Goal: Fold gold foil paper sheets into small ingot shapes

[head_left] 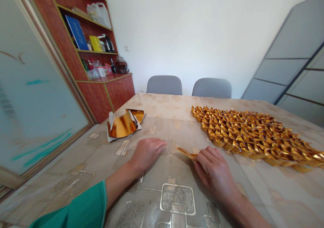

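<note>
My right hand (pixel 212 165) pinches a thin folded piece of gold foil paper (pixel 186 152), whose narrow end points left over the table. My left hand (pixel 149 152) is a short gap away on the left, fingers together and curled, back of the hand up; nothing shows in it. Beyond my left hand lies a loose stack of gold foil sheets (pixel 123 125) with white backing, curled upward. To the right, many folded gold paper ingots (pixel 243 133) stand packed together in rows.
A patterned cover (pixel 177 199) lies over the table. Two grey chairs (pixel 164 85) stand at its far edge, before a white wall. A red-brown shelf cabinet (pixel 103 89) with jugs and bottles is at the back left, beside a frosted glass door (pixel 37 72). Grey panels (pixel 286 62) stand at right.
</note>
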Demonstrator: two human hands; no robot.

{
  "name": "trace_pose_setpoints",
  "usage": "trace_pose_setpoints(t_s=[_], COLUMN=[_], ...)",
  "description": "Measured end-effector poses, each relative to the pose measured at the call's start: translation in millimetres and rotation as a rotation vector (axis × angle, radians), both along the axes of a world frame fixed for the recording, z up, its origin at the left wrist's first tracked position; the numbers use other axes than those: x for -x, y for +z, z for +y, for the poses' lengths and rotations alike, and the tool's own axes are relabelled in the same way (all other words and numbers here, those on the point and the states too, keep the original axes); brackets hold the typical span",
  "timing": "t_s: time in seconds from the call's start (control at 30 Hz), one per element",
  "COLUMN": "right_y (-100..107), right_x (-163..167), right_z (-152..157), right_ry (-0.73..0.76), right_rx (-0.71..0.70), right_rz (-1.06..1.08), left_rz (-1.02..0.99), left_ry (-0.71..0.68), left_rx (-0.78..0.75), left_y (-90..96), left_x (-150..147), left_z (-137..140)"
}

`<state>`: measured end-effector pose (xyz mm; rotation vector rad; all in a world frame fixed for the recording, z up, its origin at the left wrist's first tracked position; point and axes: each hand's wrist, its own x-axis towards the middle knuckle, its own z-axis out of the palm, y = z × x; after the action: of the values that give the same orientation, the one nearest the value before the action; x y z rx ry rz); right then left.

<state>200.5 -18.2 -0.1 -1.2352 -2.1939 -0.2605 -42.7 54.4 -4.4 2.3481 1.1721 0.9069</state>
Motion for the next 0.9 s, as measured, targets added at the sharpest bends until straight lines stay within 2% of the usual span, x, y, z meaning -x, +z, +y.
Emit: trace_pose_setpoints(t_s=[0.07, 0.17, 0.23, 0.3, 0.4, 0.47, 0.53, 0.6, 0.67, 0.8, 0.9], right_y=[-1, -3, -5, -6, -4, -3, -2, -3, -4, -6, -5], right_x=[2, 10, 16, 21, 20, 15, 11, 8, 7, 8, 8], right_z=[-1, -3, -4, -5, -5, -2, 2, 7, 9, 9, 8], right_ry=[-0.036, -0.045, -0.017, 0.028, 0.055, 0.007, -0.048, -0.041, 0.0, 0.025, 0.053], right_rx=[-0.055, -0.122, -0.14, -0.096, 0.069, 0.126, 0.116, 0.141, 0.225, 0.388, 0.495], right_rz=[0.005, -0.019, -0.052, -0.076, 0.01, 0.149, 0.285, 0.368, 0.433, 0.627, 0.772], left_rz=[-0.218, -0.499, -0.648, -0.761, -0.805, -0.782, -0.732, -0.674, -0.65, -0.742, -0.765], left_ry=[0.081, -0.057, -0.135, -0.128, -0.124, -0.155, -0.189, -0.214, -0.231, -0.277, -0.215], left_rx=[0.31, 0.896, 1.063, 1.087, 1.045, 0.99, 0.918, 0.855, 0.824, 0.887, 0.939], left_y=[3.2, 5.6, 5.0, 3.1, 0.3, 0.4, 2.5, 5.1, 6.2, 0.0, -5.8], left_x=[-7, -25, -37, -46, -51, -50, -49, -48, -48, -50, -52], left_z=[-5, -19, -28, -32, -34, -34, -35, -36, -37, -39, -40])
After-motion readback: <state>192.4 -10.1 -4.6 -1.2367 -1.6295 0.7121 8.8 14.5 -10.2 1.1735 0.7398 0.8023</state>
